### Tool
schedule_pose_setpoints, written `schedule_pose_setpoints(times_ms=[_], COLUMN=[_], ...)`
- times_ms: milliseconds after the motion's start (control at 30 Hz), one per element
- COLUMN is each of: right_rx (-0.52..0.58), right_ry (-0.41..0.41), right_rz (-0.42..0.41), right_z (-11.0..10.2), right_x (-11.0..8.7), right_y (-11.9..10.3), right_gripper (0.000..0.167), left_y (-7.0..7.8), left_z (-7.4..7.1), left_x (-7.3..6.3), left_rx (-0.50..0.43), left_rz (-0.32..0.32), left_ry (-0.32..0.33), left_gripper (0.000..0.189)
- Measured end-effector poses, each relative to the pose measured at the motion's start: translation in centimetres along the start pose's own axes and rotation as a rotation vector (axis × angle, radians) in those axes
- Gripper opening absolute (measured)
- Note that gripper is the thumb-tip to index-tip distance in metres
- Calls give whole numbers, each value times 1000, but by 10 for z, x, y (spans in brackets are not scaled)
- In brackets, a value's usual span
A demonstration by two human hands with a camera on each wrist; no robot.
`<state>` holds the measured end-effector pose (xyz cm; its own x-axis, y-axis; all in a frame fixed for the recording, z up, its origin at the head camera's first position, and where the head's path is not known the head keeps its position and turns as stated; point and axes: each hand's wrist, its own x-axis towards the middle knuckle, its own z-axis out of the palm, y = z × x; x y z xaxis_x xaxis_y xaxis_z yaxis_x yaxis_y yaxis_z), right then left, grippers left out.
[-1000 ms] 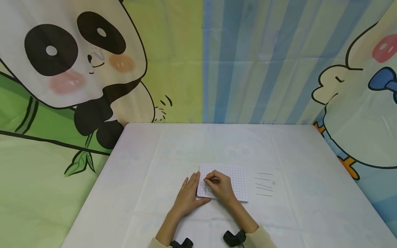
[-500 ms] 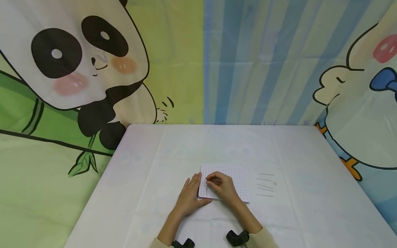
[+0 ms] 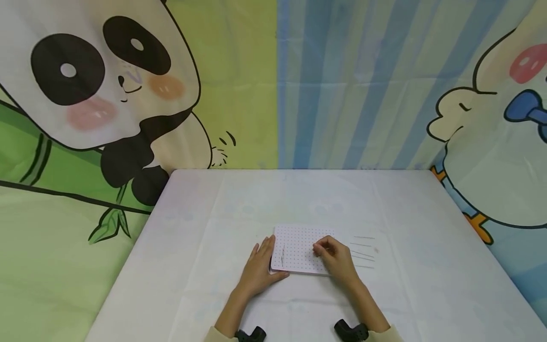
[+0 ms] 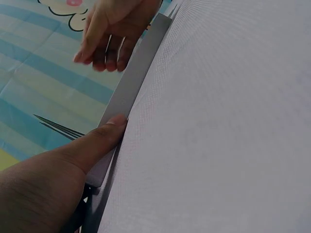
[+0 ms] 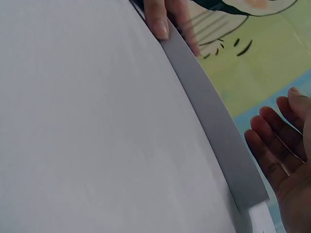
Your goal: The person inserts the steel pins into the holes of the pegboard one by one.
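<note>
A white board with rows of small holes point(image 3: 299, 237) lies on the table. Several thin dark pins point(image 3: 282, 256) stand up near its left edge; the left wrist view shows the pins point(image 4: 58, 127) as slender spikes. My left hand point(image 3: 258, 262) steadies the near left corner, straight fingers along the left side and thumb against the front edge point(image 4: 109, 128). Over the board's right part hovers my right hand point(image 3: 336, 259), fingers loosely bent. In the right wrist view no object shows between the fingers of that hand point(image 5: 286, 145).
Several thin pins point(image 3: 363, 244) lie roughly parallel on the white-covered table point(image 3: 213, 228), right of the board. Behind the table hangs a cloth point(image 3: 342, 85) printed with cartoon animals and stripes. Each wrist wears a black camera mount point(image 3: 351, 331).
My right hand has moved from the pins at the board's left edge across to its right part, leaving the pins standing there. The left hand has stayed on the corner.
</note>
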<state>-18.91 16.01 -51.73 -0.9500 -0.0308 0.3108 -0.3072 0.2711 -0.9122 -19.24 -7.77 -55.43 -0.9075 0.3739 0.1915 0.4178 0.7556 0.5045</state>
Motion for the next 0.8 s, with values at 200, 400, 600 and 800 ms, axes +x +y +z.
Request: schedule_pose_setpoints(times_ms=[200, 400, 600, 800], right_rx=[-153, -266, -292, -359], right_ry=[130, 181, 164, 144], right_rz=[4, 16, -103, -106], right_z=[-50, -86, -96, -97], right_x=[-17, -39, -46, -44], right_y=[24, 37, 52, 53], right_gripper=[10, 11, 18, 14], left_y=[0, -1, -2, 1], left_z=[0, 2, 3, 2], left_x=[1, 1, 1, 3], left_rx=[5, -15, 6, 2], left_rz=[2, 11, -4, -1], left_ry=[18, 16, -5, -5], left_gripper=[106, 106, 106, 106])
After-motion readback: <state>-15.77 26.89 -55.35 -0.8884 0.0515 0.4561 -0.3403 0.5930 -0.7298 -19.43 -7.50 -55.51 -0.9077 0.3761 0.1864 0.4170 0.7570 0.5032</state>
